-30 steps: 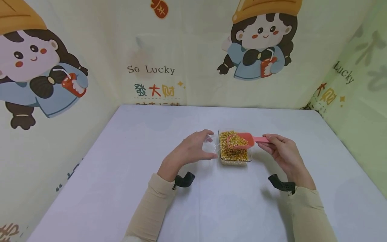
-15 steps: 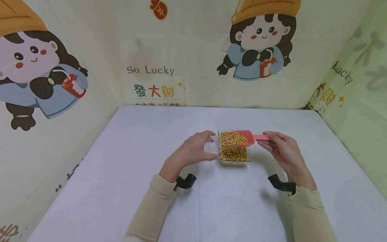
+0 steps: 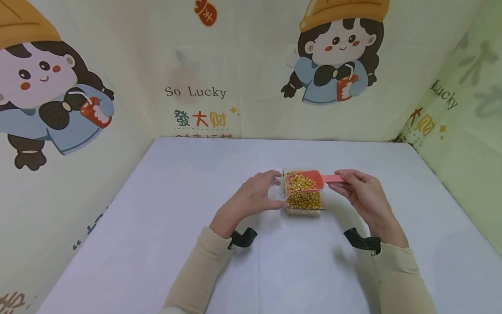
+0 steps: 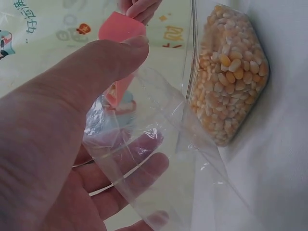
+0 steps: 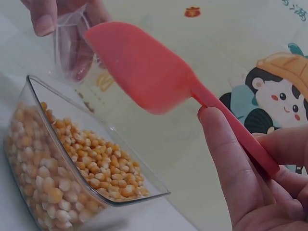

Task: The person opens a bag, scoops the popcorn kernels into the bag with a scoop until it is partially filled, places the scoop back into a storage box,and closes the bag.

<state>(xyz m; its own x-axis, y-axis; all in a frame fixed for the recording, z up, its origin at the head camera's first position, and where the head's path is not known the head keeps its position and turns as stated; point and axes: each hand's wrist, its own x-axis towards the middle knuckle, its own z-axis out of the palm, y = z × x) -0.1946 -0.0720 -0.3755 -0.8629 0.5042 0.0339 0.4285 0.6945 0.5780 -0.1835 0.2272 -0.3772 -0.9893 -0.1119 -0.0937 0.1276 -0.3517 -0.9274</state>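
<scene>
My right hand pinches the handle of a pink scoop, which carries a heap of corn kernels. The scoop is above a clear rectangular container filled with more kernels, its lip pointing toward my left hand. That left hand holds a clear plastic bag, thumb on one side and fingers curved on the other, with the bag's mouth spread between them. The bag hangs just left of the container, close to the scoop's tip.
The container stands on a white table. Behind it rises a pale cloth backdrop printed with cartoon figures and lettering. Black wrist mounts sit at both cuffs.
The loaded scoop has shifted slightly left toward the bag. My left hand has edged right with the bag, so the two are closer together. The container stays in place.
</scene>
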